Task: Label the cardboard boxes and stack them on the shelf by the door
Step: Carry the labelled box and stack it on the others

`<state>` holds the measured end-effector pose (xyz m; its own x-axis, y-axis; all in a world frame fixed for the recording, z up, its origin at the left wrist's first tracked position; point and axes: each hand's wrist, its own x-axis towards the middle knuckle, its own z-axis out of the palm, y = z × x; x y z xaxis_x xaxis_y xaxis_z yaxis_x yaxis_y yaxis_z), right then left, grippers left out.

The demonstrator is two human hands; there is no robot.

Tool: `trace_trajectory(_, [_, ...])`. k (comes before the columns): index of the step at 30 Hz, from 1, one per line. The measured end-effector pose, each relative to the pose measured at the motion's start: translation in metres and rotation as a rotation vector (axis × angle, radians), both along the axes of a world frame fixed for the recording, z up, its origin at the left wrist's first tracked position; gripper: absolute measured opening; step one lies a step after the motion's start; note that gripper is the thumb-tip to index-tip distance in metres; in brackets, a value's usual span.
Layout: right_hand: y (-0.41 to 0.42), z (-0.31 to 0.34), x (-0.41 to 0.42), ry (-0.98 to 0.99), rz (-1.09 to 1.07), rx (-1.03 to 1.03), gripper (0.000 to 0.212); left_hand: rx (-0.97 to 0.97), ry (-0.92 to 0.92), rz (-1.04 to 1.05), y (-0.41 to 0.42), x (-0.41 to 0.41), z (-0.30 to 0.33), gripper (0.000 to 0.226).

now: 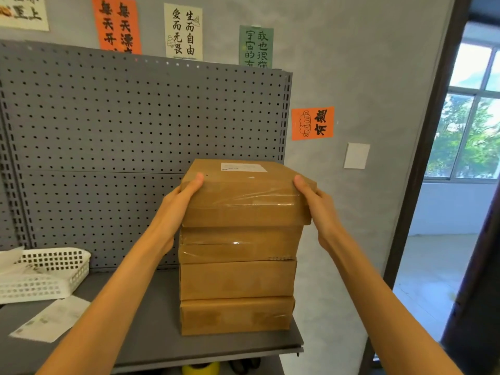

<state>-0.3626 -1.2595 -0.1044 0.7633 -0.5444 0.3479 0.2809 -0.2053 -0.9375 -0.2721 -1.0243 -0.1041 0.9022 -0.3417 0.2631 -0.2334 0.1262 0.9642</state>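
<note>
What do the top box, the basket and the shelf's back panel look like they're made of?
Top box: brown cardboard, matte, with glossy clear tape that catches the light and a white paper label.
Basket: probably white plastic, judging by its moulded grid of holes.
Back panel: likely grey painted metal, a matte perforated sheet.

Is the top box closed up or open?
Closed. The top box has its flaps flat, with shiny clear tape across them and a white label on top.

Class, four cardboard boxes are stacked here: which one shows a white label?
The top box, gripped by both hands, has a white label on its lid; the three beneath show none.
</note>
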Motion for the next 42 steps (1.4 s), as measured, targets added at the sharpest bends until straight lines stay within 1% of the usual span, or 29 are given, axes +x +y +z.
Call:
trace_trajectory(3, [-0.004,0.0,0.011,0.015,-0.025,0.008,0.052,0.008,0.021,0.024,-0.004,0.007,0.002,0.061])
trace_trajectory(6, [-0.006,0.001,0.02,0.029,-0.016,0.009,0.052,0.025,0.032,0.038,-0.005,0.015,0.004,0.061])
trace_trajectory(13, [-0.013,-0.002,0.038,0.053,-0.045,-0.029,0.061,0.046,0.034,0.06,-0.007,0.027,0.0,0.057])
trace_trajectory(20, [-0.016,0.0,0.035,0.098,-0.02,-0.062,0.067,0.066,0.04,0.073,-0.008,0.03,0.001,0.063])
trace_trajectory(22, [-0.014,0.004,0.029,0.118,-0.04,-0.103,0.068,0.086,0.035,0.092,-0.007,0.027,0.005,0.064])
trace_trajectory(23, [-0.013,0.007,0.026,0.116,-0.086,-0.157,0.069,0.105,0.015,0.123,-0.007,0.025,0.008,0.063])
trace_trajectory(25, [-0.01,0.015,0.018,0.071,-0.189,-0.294,0.071,0.188,-0.08,0.243,-0.005,0.022,0.015,0.066])
trace_trajectory(28, [0.0,0.028,0.003,-0.001,-0.269,-0.498,0.069,0.335,-0.295,0.437,0.002,0.01,0.028,0.063])
trace_trajectory(31, [0.014,0.031,-0.015,0.037,-0.36,-0.822,0.063,0.471,-0.493,0.522,0.015,-0.014,0.03,0.057])
trace_trajectory(33, [0.026,0.027,-0.029,0.064,-0.403,-1.036,0.058,0.647,-0.619,0.565,0.028,-0.031,0.022,0.057])
trace_trajectory(35, [0.038,0.021,-0.043,0.085,-0.414,-1.189,0.053,0.853,-0.73,0.609,0.045,-0.047,0.01,0.058])
trace_trajectory(38, [0.062,0.006,-0.067,0.117,-0.35,-1.32,0.057,1.127,-0.776,0.639,0.077,-0.079,-0.013,0.059])
trace_trajectory(42, [0.101,-0.028,-0.107,0.187,-0.219,-1.408,0.057,1.318,-0.75,0.621,0.131,-0.135,-0.049,0.054])
